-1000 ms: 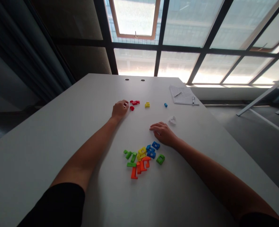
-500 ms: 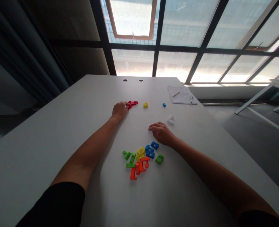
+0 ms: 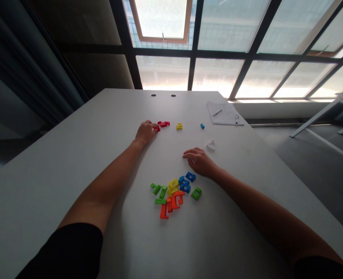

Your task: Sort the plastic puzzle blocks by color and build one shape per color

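At the far side of the white table, my left hand (image 3: 146, 132) has its fingers closed at a small red plastic piece (image 3: 157, 128), which shows at the fingertips. More red pieces (image 3: 163, 124) lie just beyond it in a small cluster. My right hand (image 3: 199, 160) rests palm down with its fingers stretched out, holding nothing. Closest to it are blue pieces (image 3: 190, 176) in a mixed pile. Yellow pieces (image 3: 174, 184), orange-red pieces (image 3: 175, 202) and green pieces (image 3: 161, 201) also lie in that pile. A separate green piece (image 3: 196, 193) sits at its right.
A yellow piece (image 3: 179, 126) and a small blue piece (image 3: 202, 126) stand apart on the far part of the table (image 3: 125, 112). Crumpled white paper (image 3: 210, 145) lies beyond my right hand. Paper sheets (image 3: 225, 113) with pens on them lie near the right edge.
My left hand has drawn back slightly to the left, with the red piece at its fingertips shifting the same way. The right hand stays where it was; the view has tilted slightly.
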`<state>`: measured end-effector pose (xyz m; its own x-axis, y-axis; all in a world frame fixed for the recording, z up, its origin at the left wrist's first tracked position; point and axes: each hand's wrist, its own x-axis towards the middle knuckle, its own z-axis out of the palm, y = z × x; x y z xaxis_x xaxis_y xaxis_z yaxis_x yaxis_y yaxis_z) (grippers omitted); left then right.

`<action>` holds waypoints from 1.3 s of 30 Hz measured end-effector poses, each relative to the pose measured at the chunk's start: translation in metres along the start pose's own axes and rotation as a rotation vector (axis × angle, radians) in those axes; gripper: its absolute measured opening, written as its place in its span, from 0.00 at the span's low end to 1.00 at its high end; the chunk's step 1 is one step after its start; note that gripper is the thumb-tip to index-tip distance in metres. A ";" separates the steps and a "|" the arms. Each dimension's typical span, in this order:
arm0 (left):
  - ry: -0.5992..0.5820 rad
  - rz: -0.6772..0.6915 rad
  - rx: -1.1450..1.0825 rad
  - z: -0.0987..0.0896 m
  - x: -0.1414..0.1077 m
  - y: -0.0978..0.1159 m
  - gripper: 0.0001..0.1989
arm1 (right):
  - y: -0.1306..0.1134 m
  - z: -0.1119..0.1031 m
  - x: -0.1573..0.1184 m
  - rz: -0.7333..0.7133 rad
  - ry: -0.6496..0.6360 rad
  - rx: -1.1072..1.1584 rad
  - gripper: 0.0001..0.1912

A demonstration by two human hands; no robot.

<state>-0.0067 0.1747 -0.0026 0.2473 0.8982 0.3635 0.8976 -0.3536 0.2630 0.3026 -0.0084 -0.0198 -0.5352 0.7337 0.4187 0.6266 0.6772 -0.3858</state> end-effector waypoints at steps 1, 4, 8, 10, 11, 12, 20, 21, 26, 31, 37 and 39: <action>0.006 -0.004 -0.007 0.000 -0.001 0.000 0.17 | 0.000 0.000 0.000 0.002 0.000 0.000 0.15; 0.067 -0.066 -0.030 -0.001 -0.005 0.003 0.21 | -0.001 0.000 0.000 0.008 -0.001 -0.003 0.16; 0.104 -0.112 -0.017 0.003 -0.013 0.009 0.17 | 0.000 0.000 0.000 -0.004 0.008 0.010 0.16; 0.079 -0.114 0.006 0.005 -0.013 0.011 0.15 | 0.001 0.001 0.000 -0.012 0.011 0.013 0.16; 0.067 -0.118 0.014 0.006 -0.013 0.011 0.14 | 0.001 0.001 0.000 -0.012 0.011 0.012 0.16; 0.057 -0.122 0.019 0.007 -0.011 0.011 0.12 | 0.001 0.001 0.000 -0.010 0.009 0.011 0.16; 0.059 -0.144 0.021 0.014 0.004 0.014 0.12 | 0.001 0.001 0.000 -0.003 0.008 -0.008 0.16; 0.059 -0.147 0.022 0.015 0.006 0.015 0.12 | 0.001 0.001 0.000 -0.001 0.007 -0.009 0.16; 0.059 -0.155 0.022 0.018 0.013 0.017 0.13 | 0.000 0.000 0.000 0.015 -0.007 -0.006 0.16; 0.075 -0.159 0.002 0.020 0.013 0.017 0.15 | -0.002 -0.001 0.000 0.027 -0.014 -0.006 0.16; 0.098 -0.117 -0.050 0.013 -0.008 0.017 0.17 | -0.001 -0.001 0.001 0.022 -0.015 -0.011 0.16; 0.050 -0.072 -0.075 0.007 -0.023 0.019 0.16 | -0.001 0.000 0.001 0.016 -0.009 -0.008 0.17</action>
<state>0.0072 0.1498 -0.0125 0.1626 0.9084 0.3851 0.8822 -0.3087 0.3555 0.3019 -0.0086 -0.0189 -0.5303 0.7448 0.4051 0.6396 0.6651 -0.3855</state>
